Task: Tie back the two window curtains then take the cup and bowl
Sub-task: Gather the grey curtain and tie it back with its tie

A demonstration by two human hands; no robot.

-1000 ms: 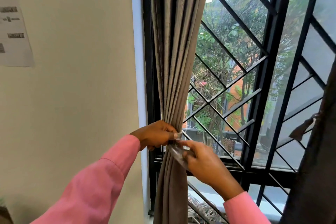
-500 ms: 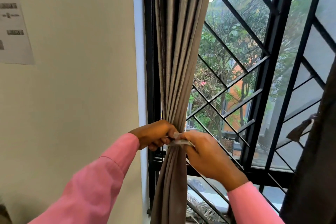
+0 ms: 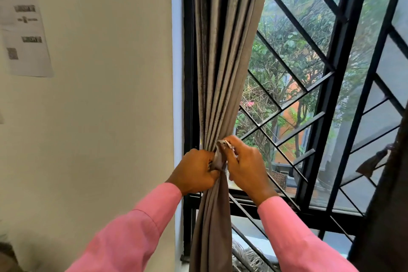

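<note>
the grey curtain (image 3: pixel 220 73) is gathered into a tight bunch beside the black window bars (image 3: pixel 326 95). the left grip (image 3: pixel 195 171) curls round the folds, and the right grip (image 3: pixel 246 164) pinches a pale tie strip (image 3: pixel 219 157) against them. both sleeves are pink. a printed sheet (image 3: pixel 26 37) hangs on the wall, well to the left.

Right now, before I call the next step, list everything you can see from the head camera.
grey curtain: one, grey, gathered at the window's left edge
tie-back: one, pale grey, at that curtain's waist between the hands
dark curtain: one, dark, right edge of view, partly cut off
window grille: one, black, diagonal bars across the glass
paper sheet: one, white, on the wall at left
wall: one, cream, left of the window
cup, bowl: none in view
sleeves: two, pink, lower frame
left hand: one, grips the gathered grey curtain
right hand: one, pinches the tie-back
</note>
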